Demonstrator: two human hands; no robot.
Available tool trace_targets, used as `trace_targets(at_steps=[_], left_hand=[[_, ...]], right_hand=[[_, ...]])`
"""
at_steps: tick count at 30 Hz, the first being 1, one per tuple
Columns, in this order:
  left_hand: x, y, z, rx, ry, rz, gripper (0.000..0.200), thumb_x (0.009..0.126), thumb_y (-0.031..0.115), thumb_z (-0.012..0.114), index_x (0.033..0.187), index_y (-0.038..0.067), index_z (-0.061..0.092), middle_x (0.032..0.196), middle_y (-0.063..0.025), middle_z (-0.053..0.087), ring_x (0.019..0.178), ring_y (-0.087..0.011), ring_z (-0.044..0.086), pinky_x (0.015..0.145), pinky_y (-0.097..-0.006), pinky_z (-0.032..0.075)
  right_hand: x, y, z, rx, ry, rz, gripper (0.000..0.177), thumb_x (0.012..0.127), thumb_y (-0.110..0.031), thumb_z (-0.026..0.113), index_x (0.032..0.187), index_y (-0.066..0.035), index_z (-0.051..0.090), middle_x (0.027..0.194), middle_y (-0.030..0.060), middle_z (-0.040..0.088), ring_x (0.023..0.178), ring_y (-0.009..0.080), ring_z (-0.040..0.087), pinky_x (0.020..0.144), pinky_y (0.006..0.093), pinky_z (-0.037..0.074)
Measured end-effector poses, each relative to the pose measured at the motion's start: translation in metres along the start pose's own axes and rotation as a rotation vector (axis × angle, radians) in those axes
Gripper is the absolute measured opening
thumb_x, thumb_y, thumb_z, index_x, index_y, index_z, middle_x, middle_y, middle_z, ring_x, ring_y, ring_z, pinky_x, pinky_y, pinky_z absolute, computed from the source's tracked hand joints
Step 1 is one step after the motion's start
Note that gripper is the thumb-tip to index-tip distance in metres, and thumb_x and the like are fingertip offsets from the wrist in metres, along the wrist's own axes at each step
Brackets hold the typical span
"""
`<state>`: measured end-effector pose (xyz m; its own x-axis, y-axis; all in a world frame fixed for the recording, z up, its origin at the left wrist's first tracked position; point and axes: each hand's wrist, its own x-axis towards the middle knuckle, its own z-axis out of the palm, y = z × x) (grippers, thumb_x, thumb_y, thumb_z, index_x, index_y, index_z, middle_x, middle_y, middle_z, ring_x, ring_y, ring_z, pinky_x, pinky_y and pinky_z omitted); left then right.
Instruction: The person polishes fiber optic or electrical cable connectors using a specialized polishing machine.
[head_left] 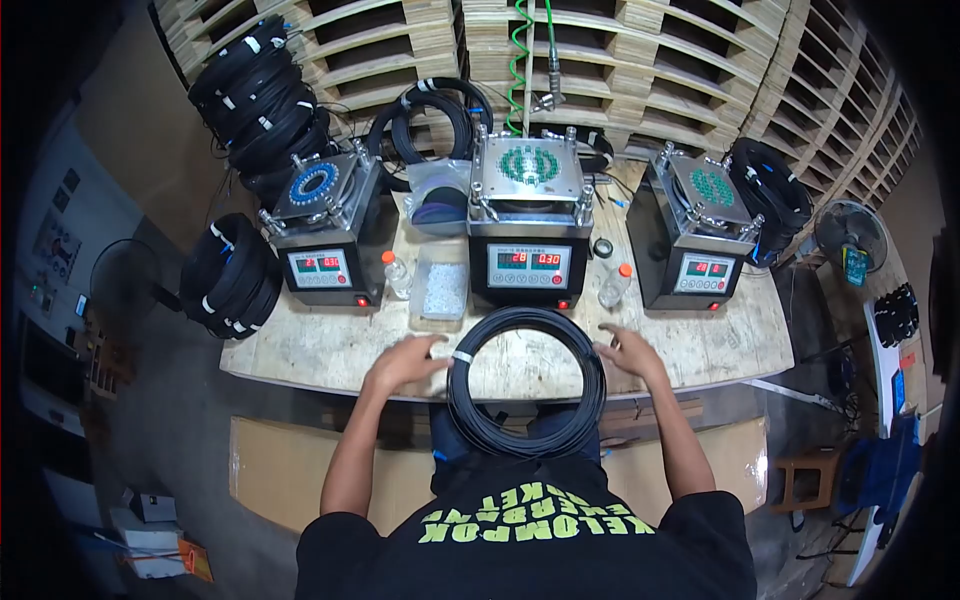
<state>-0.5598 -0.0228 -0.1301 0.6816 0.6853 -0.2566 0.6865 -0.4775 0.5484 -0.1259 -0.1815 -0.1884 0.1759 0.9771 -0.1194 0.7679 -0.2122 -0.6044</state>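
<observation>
A large coil of black cable (466, 400), bound with a white tie on its left side, lies across the table's front edge and over my lap. My left hand (405, 362) is beside the coil's left side, thumb and fingers apart, fingertips close to the white tie. On the opposite side, my right hand (632, 354) is open with its fingers spread, the tips right at the coil's outer edge. Behind the coil stands the middle machine (528, 267), with a lit red display and a metal top plate holding green pieces.
Two similar machines stand at left (322, 272) and right (702, 272). A clear tray of whitish bits (443, 290) sits between orange-capped bottles (397, 276) (615, 287). Cable coils (262, 110) are stacked at left. A green air hose (519, 60) hangs behind.
</observation>
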Motion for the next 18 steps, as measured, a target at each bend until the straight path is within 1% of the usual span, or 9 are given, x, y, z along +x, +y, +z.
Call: trace_targets(at_steps=[3,5,7,9,12,15,16,17,18], left_hand=[[0.04,0.031,-0.057,-0.047,0.269,0.093,0.038,0.096,0.029,0.066,0.123,0.002,0.066,0.095,-0.0205,0.073,0.085,-0.0274,0.072,0.079,-0.0382,0.054],[0.062,0.073,-0.099,-0.128,0.407,0.117,0.036,0.098,0.028,0.064,0.121,0.001,0.066,0.094,-0.0185,0.073,0.083,-0.023,0.07,0.077,-0.0352,0.053],[0.102,0.086,-0.119,-0.238,0.637,0.332,0.034,0.098,0.028,0.062,0.117,0.001,0.068,0.091,-0.019,0.073,0.08,-0.0274,0.07,0.075,-0.0371,0.053],[0.136,0.099,-0.136,-0.307,0.662,0.352,0.037,0.099,0.032,0.062,0.119,0.002,0.066,0.092,-0.0181,0.073,0.082,-0.0261,0.07,0.077,-0.037,0.052],[0.191,0.095,-0.146,-0.328,0.561,0.244,0.053,0.096,0.044,0.065,0.128,0.002,0.061,0.091,-0.0169,0.071,0.086,-0.0233,0.069,0.081,-0.0336,0.052],[0.193,0.101,-0.159,-0.382,0.414,0.135,0.055,0.099,0.046,0.061,0.136,0.006,0.057,0.115,-0.0094,0.068,0.102,-0.0167,0.063,0.087,-0.0329,0.05],[0.189,0.104,-0.164,-0.546,0.295,0.052,0.06,0.098,0.048,0.062,0.141,0.008,0.052,0.119,-0.0092,0.065,0.107,-0.0175,0.06,0.089,-0.0337,0.05],[0.189,0.103,-0.167,-0.576,0.249,0.061,0.06,0.098,0.048,0.063,0.141,0.008,0.051,0.117,-0.0092,0.065,0.107,-0.0175,0.06,0.089,-0.0342,0.05],[0.191,0.101,-0.17,-0.609,0.202,0.068,0.06,0.098,0.048,0.063,0.142,0.009,0.05,0.116,-0.0091,0.064,0.107,-0.0175,0.059,0.089,-0.0346,0.05]], right_hand=[[0.052,-0.029,-0.051,0.147,0.183,-0.229,0.035,0.097,-0.024,0.065,0.122,-0.001,0.067,0.079,0.0137,0.07,0.065,0.0165,0.066,0.062,0.0313,0.051],[0.094,-0.061,-0.09,0.326,0.233,-0.207,0.031,0.098,-0.022,0.062,0.118,0.0,0.069,0.082,0.0136,0.071,0.066,0.0128,0.066,0.061,0.0307,0.05],[0.139,-0.083,-0.117,0.344,0.377,-0.281,0.029,0.098,-0.021,0.061,0.117,0.0,0.068,0.079,0.0098,0.07,0.06,0.0107,0.063,0.056,0.0288,0.049],[0.173,-0.109,-0.134,0.501,0.404,-0.276,0.029,0.099,-0.021,0.06,0.119,-0.001,0.067,0.075,0.006,0.067,0.059,0.0099,0.061,0.054,0.0267,0.049],[0.217,-0.129,-0.139,0.54,0.257,-0.136,0.035,0.096,-0.025,0.065,0.125,-0.005,0.063,0.081,0.0039,0.065,0.065,0.0108,0.058,0.052,0.0269,0.046],[0.227,-0.146,-0.142,0.521,0.152,0.058,0.047,0.093,-0.035,0.07,0.134,-0.014,0.058,0.082,-0.0001,0.061,0.068,0.007,0.052,0.052,0.0241,0.04],[0.243,-0.137,-0.136,0.508,0.182,0.024,0.054,0.092,-0.03,0.073,0.139,-0.014,0.052,0.082,0.0006,0.061,0.064,0.0071,0.048,0.051,0.0239,0.036],[0.264,-0.12,-0.131,0.641,0.124,-0.094,0.059,0.089,-0.024,0.076,0.14,-0.011,0.05,0.086,0.003,0.062,0.063,0.0073,0.049,0.051,0.0229,0.035],[0.262,-0.123,-0.132,0.706,0.136,-0.079,0.06,0.088,-0.02,0.075,0.141,-0.01,0.049,0.087,0.0039,0.063,0.062,0.0073,0.049,0.05,0.0231,0.034]])
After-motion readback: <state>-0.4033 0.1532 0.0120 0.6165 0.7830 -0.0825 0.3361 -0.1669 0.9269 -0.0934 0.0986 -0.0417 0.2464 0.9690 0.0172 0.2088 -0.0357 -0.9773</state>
